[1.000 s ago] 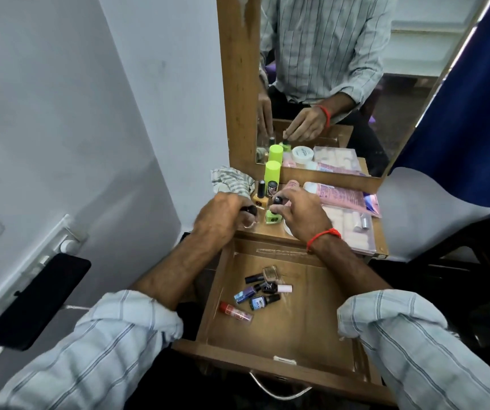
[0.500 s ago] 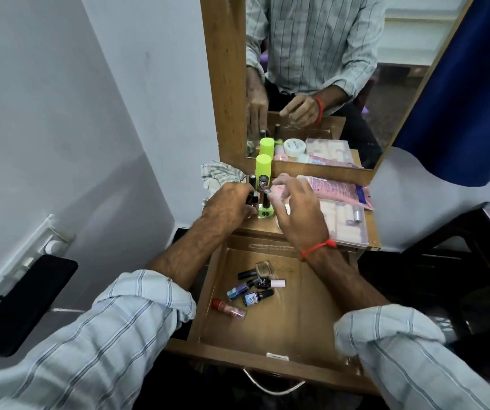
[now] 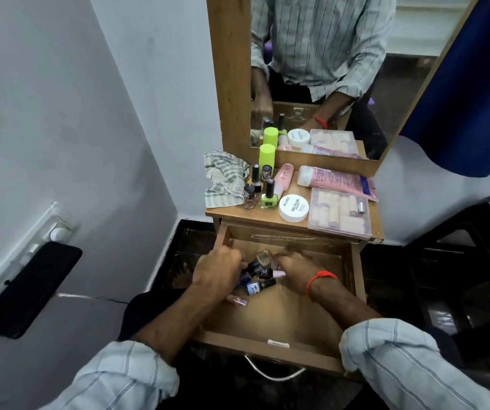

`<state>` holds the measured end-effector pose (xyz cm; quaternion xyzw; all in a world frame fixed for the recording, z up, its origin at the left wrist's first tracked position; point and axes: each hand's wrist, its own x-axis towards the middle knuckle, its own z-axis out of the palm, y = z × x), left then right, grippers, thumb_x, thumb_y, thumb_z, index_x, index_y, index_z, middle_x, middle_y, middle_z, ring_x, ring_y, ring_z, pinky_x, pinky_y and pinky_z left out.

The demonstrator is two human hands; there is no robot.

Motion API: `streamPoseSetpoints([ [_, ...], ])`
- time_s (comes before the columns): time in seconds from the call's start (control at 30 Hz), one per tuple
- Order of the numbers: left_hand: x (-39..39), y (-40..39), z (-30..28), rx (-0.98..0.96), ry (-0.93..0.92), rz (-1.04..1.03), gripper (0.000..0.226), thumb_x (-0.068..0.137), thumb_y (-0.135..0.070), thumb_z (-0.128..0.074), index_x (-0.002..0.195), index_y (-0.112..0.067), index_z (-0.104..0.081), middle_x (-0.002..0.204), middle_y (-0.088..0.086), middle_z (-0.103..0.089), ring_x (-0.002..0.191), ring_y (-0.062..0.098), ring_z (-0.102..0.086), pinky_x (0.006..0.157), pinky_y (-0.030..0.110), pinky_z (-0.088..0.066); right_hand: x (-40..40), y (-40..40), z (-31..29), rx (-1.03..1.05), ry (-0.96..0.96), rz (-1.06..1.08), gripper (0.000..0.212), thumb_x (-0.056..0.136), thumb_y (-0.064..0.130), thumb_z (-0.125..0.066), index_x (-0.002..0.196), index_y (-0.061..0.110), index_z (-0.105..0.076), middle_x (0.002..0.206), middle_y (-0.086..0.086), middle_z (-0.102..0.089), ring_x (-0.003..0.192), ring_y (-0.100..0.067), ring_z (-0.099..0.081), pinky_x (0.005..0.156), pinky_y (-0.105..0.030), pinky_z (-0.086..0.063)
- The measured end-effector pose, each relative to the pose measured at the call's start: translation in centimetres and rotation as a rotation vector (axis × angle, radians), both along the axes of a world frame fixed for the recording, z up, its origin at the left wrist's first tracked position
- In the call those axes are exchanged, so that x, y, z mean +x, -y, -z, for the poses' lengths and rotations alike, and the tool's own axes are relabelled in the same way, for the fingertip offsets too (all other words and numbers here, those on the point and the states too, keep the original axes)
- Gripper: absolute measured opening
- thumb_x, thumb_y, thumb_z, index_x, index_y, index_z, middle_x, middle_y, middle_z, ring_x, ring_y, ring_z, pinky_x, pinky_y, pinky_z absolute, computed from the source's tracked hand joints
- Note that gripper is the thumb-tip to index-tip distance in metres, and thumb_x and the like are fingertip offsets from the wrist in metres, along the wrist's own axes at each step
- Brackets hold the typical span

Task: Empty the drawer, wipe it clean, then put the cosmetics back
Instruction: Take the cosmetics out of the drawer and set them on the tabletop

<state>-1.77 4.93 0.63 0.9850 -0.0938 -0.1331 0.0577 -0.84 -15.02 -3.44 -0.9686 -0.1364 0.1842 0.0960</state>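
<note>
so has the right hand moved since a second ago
Yes. The right hand has come down off the tabletop, where it was beside the green nail polish bottle, into the open drawer, now at the small bottles there.

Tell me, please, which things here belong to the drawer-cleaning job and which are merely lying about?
Part of the job: drawer; small bottles left in it, which the left hand and right hand reach for; cosmetics already set on the tabletop; striped cloth.

Lying about: black phone by the wall socket; mirror; blue curtain.
</note>
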Motion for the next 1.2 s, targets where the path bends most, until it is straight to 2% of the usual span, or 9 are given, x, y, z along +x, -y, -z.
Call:
streamPoseSetpoints([
  [0.13, 0.5, 1.6, 1.7, 0.078, 0.018, 0.081, 0.038, 0.099, -0.05, -0.054, 0.121, -0.02, -0.061, 0.119, 0.007, -0.063, 0.104, 0.026, -0.064, 0.08, 0.035, -0.048, 0.1, 0.3, -0.1, 0.014, 0.019, 0.067, 0.024, 0.083, 0.033, -0.063, 0.106, 0.029, -0.06, 0.12, -0.003, -0.06, 0.109, -0.028, -0.06, 0.088, -0.038, -0.052],
  [0.27, 0.5, 2.7, 2.1, 0.02, 0.014, 0.119, 0.035, 0.096, -0.044, -0.063, 0.123, -0.023, -0.061, 0.123, 0.007, -0.062, 0.107, 0.027, -0.064, 0.08, 0.036, -0.047, -0.6, 1.9, -1.9, 0.189, 0.131, 0.168, 0.009, 0.082, 0.039, -0.06, 0.086, 0.031, -0.057, 0.096, 0.008, -0.06, 0.091, -0.018, -0.062, 0.072, -0.037, -0.054],
  [0.53, 0.0, 3.0, 2.5, 0.034, 0.014, 0.146, 0.044, 0.093, -0.039, -0.065, 0.131, -0.022, -0.05, 0.123, 0.008, -0.064, 0.107, 0.029, -0.065, 0.08, 0.038, -0.047, -0.7, 1.0, -8.5, 0.679, 0.488, 0.213, 0.017, 0.084, 0.033, -0.069, 0.097, 0.021, -0.07, 0.091, 0.007, -0.068, 0.078, -0.007, -0.059, 0.072, -0.029, -0.053],
  [0.63, -0.2, 3.1, 2.8, 0.067, 0.046, 0.207, 0.056, 0.096, -0.031, -0.062, 0.145, -0.026, -0.036, 0.122, 0.007, -0.064, 0.107, 0.027, -0.065, 0.082, 0.04, -0.05, 0.5, -0.6, -9.9, 0.746, 0.642, 0.328, 0.015, 0.087, 0.028, -0.069, 0.102, 0.025, -0.066, 0.094, 0.008, -0.069, 0.063, -0.008, -0.057, 0.064, -0.032, -0.054],
  [0.73, -0.1, 2.6, 2.7, 0.048, 0.085, 0.211, 0.052, 0.098, -0.031, -0.06, 0.143, -0.026, -0.035, 0.125, 0.007, -0.063, 0.11, 0.027, -0.063, 0.085, 0.04, -0.049, 1.6, -1.7, -9.8, 0.75, 0.643, 0.415, 0.02, 0.087, 0.028, -0.07, 0.105, 0.028, -0.061, 0.097, 0.009, -0.07, 0.065, -0.014, -0.059, 0.067, -0.037, -0.055],
  [0.9, 0.2, -0.2, -0.5, -0.351, 0.132, -0.006, 0.037, 0.097, -0.039, -0.062, 0.13, -0.038, -0.046, 0.115, -0.006, -0.067, 0.101, 0.017, -0.066, 0.085, 0.039, -0.058, 2.5, -2.6, -8.1, 0.652, 0.638, 0.387, 0.021, 0.089, 0.028, -0.066, 0.107, 0.03, -0.056, 0.102, 0.007, -0.07, 0.083, -0.021, -0.06, 0.072, -0.04, -0.054],
  [1.03, 1.6, -2.0, -4.4, -0.668, 0.471, -0.187, 0.025, 0.093, -0.037, -0.07, 0.117, -0.03, -0.065, 0.102, -0.01, -0.071, 0.08, 0.006, -0.064, 0.068, 0.013, -0.049, 3.1, -2.8, -7.6, 0.63, 0.643, 0.408, 0.03, 0.088, 0.027, -0.067, 0.11, 0.035, -0.048, 0.101, 0.008, -0.07, 0.081, -0.02, -0.061, 0.068, -0.038, -0.056],
  [1.1, 2.7, -2.3, -6.0, -0.714, 0.596, -0.201, 0.028, 0.093, -0.035, -0.071, 0.119, -0.026, -0.066, 0.108, -0.006, -0.074, 0.077, 0.01, -0.067, 0.066, 0.017, -0.051, 3.4, -2.8, -7.5, 0.628, 0.628, 0.417, 0.034, 0.087, 0.026, -0.069, 0.11, 0.035, -0.046, 0.099, 0.006, -0.067, 0.079, -0.019, -0.061, 0.066, -0.037, -0.056],
  [1.2, 4.5, -1.9, -6.9, -0.613, 0.644, -0.176, 0.032, 0.094, -0.036, -0.068, 0.123, -0.024, -0.066, 0.115, 0.002, -0.074, 0.094, 0.021, -0.07, 0.074, 0.032, -0.054, 3.5, -2.7, -7.4, 0.632, 0.637, 0.415, 0.039, 0.086, 0.025, -0.07, 0.114, 0.032, -0.044, 0.098, 0.008, -0.061, 0.08, -0.015, -0.057, 0.066, -0.033, -0.053],
])
